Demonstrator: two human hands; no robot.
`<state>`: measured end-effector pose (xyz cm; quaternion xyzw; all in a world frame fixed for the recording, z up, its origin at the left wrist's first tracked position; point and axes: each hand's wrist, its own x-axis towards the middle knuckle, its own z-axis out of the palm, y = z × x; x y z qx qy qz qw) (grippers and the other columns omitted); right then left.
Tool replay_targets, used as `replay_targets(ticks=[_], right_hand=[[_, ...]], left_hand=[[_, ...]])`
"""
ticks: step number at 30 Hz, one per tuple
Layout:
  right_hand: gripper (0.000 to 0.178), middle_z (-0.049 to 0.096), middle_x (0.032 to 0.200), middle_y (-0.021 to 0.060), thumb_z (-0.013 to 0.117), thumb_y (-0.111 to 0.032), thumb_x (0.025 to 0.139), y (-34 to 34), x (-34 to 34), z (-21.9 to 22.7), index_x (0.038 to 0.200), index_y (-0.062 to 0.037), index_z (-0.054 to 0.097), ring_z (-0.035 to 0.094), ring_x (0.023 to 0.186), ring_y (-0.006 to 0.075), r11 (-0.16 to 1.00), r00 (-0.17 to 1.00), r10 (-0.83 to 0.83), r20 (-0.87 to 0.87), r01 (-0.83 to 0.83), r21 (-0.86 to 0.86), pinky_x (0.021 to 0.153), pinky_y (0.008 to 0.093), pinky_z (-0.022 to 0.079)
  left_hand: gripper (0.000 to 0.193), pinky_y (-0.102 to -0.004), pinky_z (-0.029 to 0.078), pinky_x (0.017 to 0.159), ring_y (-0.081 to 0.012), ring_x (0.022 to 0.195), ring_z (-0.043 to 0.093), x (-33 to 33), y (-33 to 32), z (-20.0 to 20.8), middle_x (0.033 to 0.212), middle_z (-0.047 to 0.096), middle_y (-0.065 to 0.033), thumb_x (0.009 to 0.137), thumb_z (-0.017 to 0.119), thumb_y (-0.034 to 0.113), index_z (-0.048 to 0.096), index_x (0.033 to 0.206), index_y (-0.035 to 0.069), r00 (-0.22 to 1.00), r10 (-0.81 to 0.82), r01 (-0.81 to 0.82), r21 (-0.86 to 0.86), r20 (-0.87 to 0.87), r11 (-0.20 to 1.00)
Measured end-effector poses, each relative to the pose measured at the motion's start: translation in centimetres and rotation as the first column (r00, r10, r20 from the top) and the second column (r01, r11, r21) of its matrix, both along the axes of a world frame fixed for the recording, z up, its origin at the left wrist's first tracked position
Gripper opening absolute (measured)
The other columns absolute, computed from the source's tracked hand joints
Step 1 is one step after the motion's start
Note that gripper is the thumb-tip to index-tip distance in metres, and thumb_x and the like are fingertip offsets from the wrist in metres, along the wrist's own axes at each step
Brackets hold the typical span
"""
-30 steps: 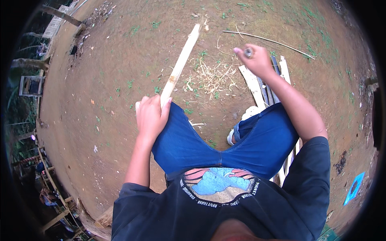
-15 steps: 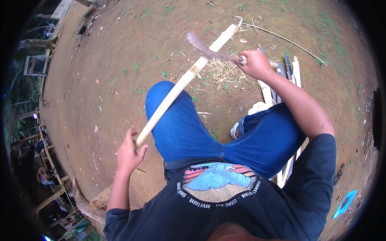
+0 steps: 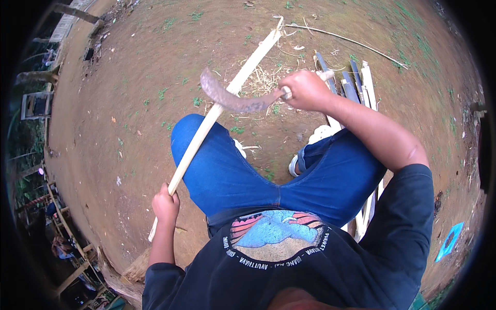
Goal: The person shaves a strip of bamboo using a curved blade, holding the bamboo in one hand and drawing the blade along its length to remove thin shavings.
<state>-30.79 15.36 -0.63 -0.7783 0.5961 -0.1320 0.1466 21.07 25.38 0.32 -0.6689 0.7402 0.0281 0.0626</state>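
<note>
A long pale bamboo strip (image 3: pixel 195 140) slants across my bent left knee, its far end near the ground ahead. My left hand (image 3: pixel 166 205) is closed round the strip near its lower end, a short tip sticking out below the fist. In my right hand (image 3: pixel 307 91) is the light handle of a curved machete (image 3: pixel 238 102). Its rusty, hooked blade crosses the strip just beyond the knee and looks to lie against it. My right fingers wrap fully round the handle.
Thin curled shavings (image 3: pixel 261 77) litter the dirt under the strip's far part. More slats (image 3: pixel 369 85), some dark-faced, lie by my right leg. A thin stick (image 3: pixel 351 41) lies farther off. A blue piece (image 3: pixel 449 242) lies at far right, and a log (image 3: pixel 135 268) at lower left.
My left hand has gone from open beside the strip's end to closed round it. The strip has slid back towards me, and the machete has moved left and nearer my knee.
</note>
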Motion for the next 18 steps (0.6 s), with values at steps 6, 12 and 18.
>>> replay_targets(ticks=[6, 12, 18], right_hand=[[0.016, 0.071, 0.081, 0.0165, 0.064, -0.024, 0.087, -1.8, -7.1, -1.5, 0.092, -0.0107, 0.072, 0.070, 0.078, 0.0339, 0.958, 0.958, -0.286, -0.013, 0.285, -0.042, 0.074, 0.0460, 0.056], [0.015, 0.070, 0.078, 0.0155, 0.066, -0.024, 0.087, -1.7, -5.0, -2.1, 0.086, -0.0094, 0.070, 0.069, 0.075, 0.0338, 0.989, 0.986, -0.144, 0.084, 0.139, 0.059, 0.071, 0.0457, 0.055], [0.021, 0.070, 0.078, 0.0154, 0.064, -0.029, 0.090, -0.1, -3.5, -0.7, 0.089, -0.0087, 0.070, 0.069, 0.076, 0.0327, 0.989, 0.986, -0.128, 0.104, 0.119, 0.086, 0.071, 0.0462, 0.055]], left_hand=[[0.014, -0.0534, 0.051, 0.062, -0.0435, 0.068, 0.064, 0.3, -1.0, 0.3, 0.071, 0.064, -0.0224, 0.079, 0.065, 0.011, 0.054, 0.084, 0.004, 0.997, -0.029, 0.030, -0.024, 0.066, 0.999], [0.011, -0.0540, 0.051, 0.061, -0.0444, 0.067, 0.064, 0.5, -0.9, 0.0, 0.070, 0.063, -0.0228, 0.081, 0.063, 0.011, 0.055, 0.084, 0.004, 0.997, -0.046, 0.048, -0.024, 0.062, 0.999], [0.010, -0.0549, 0.050, 0.063, -0.0458, 0.070, 0.063, -0.1, -0.6, 0.4, 0.071, 0.063, -0.0248, 0.082, 0.064, 0.009, 0.056, 0.086, 0.003, 0.999, -0.006, 0.006, -0.004, 0.041, 1.000]])
